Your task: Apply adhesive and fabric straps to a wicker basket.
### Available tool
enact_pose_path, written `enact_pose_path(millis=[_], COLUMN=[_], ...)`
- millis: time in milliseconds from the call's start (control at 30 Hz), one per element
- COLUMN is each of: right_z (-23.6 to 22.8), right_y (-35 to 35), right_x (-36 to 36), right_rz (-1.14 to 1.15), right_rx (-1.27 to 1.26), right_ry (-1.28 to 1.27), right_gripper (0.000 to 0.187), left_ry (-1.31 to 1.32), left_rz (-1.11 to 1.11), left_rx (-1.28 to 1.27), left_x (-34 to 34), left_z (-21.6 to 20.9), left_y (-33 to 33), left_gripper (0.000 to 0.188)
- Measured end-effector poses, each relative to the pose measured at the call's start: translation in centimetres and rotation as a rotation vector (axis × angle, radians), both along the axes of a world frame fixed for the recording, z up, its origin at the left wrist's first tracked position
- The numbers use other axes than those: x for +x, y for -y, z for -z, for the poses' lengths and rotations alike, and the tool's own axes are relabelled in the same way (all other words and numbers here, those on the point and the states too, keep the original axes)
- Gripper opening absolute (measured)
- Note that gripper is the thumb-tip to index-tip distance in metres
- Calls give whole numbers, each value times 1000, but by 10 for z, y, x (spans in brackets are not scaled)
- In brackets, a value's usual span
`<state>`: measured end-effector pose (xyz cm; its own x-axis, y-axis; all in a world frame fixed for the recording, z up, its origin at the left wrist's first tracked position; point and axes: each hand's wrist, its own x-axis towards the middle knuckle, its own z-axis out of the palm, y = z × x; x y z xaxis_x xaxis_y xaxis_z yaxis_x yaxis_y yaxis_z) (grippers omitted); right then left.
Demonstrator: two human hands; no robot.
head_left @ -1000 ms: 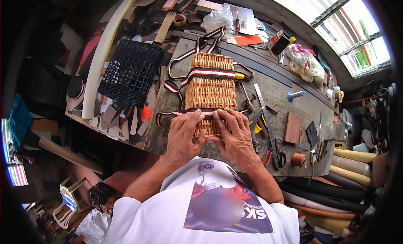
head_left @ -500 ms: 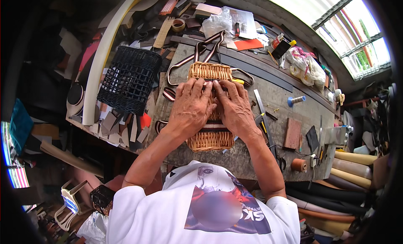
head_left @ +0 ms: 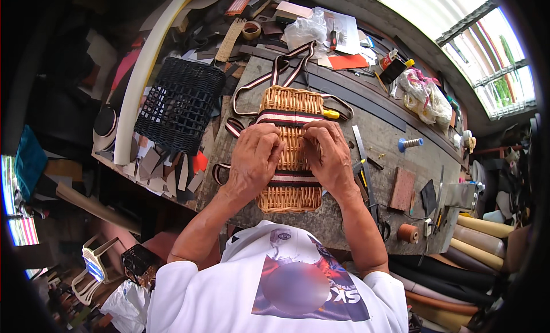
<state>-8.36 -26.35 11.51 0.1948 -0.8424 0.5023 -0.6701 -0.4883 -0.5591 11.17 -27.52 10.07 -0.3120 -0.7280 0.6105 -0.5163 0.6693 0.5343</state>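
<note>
A tan woven wicker basket [head_left: 290, 198] lies on the grey workbench [head_left: 338, 215] in front of me. Striped webbing straps [head_left: 289, 117] in dark, white and red cross it near its far end and again near its near end. My left hand [head_left: 254, 160] presses down on the basket's left middle, fingers curled onto the weave. On the right middle rests my right hand [head_left: 329, 156], fingertips at the strap's edge. Loose strap [head_left: 274, 75] loops away toward the far side of the bench.
A black lattice basket [head_left: 179, 105] stands at the bench's left. A metal ruler [head_left: 363, 155], blue thread spool [head_left: 409, 143], brown spool [head_left: 408, 232], brown leather pieces [head_left: 402, 189] and scissors lie to the right. Plastic bags [head_left: 427, 98] and papers crowd the far edge.
Both hands went from the basket's near end up to its far end, then came back to the middle. The far striped strap now shows beyond my fingers.
</note>
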Motion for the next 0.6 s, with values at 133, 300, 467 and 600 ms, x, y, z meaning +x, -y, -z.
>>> enact_pose_path(millis=[133, 300, 467, 600], right_z=[-16, -17, -9, -12], right_y=[5, 6, 7, 8], right_x=[7, 5, -1, 5], right_rz=[-29, -113, -103, 56], right_rx=[-1, 6, 49, 0], right_ry=[-178, -261, 29, -43], right_gripper=[40, 33, 24, 22], left_ry=[-21, -61, -116, -131], left_rz=[-20, -58, -73, -74], left_rx=[2, -22, -6, -2], left_x=[1, 4, 2, 2], left_z=[2, 4, 6, 8], left_y=[-2, -5, -5, -4], left_gripper=[20, 20, 20, 22])
